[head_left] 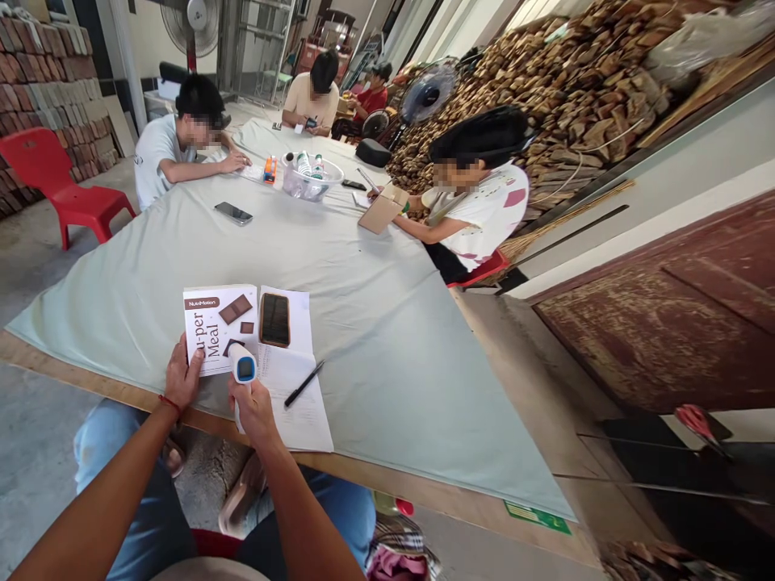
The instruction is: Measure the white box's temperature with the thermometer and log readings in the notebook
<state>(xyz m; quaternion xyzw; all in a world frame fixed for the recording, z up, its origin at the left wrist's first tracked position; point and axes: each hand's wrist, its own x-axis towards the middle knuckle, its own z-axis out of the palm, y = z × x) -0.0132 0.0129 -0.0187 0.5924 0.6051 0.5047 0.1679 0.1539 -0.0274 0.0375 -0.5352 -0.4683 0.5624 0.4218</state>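
Note:
My left hand (185, 375) grips the lower left edge of a white box (209, 323) with brown chocolate-bar pictures and the words "NutriMotion" and "Meal". Wrapped in my right hand (255, 407) is a white infrared thermometer (243, 359) with a blue-rimmed screen; its head overlaps the box's lower right corner. Beside the box lies a printed paper sheet (308, 415), partly behind my right hand. A dark phone-like device with an orange edge (274, 319) rests on the sheet's upper part, and a black pen (303, 383) lies across its right side.
A pale green cloth (412, 371) covers the table. Farther back are a phone (233, 213), a clear plastic basin (303, 187) of bottles, an orange box (270, 169) and a black case (372, 152). Several people sit around; one at the right handles a cardboard box (380, 211).

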